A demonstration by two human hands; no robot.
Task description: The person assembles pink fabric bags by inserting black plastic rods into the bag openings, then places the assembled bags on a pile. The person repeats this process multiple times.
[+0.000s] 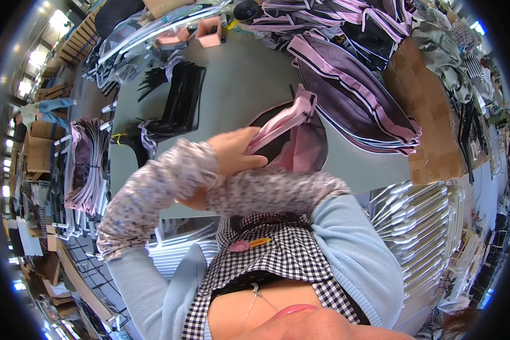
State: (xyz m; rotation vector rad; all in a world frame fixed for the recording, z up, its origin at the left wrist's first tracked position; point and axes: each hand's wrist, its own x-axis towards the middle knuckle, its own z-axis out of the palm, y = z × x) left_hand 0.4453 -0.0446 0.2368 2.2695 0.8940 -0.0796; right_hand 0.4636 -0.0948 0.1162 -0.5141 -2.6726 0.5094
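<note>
A pink and black fabric piece (300,144) lies near the table's front edge, its pink band raised and folded over. Against the near end of that band rests my left hand (235,151), thumb apart from the fingers, which look stretched out over the cloth. My right forearm crosses to the left underneath my left wrist. Just a sliver of my right hand (194,200) shows there, at the table's edge; its fingers are hidden. To the right lies a stack of similar pink and black sewn pieces (357,96).
Black strips (181,99) lie in a bundle left on the grey table (238,73). Small pink bins (209,31) and more fabric sit at the back. Brown cardboard (425,113) covers the right side. White rods (419,226) are stacked at the lower right; bundled pink pieces (88,164) hang left.
</note>
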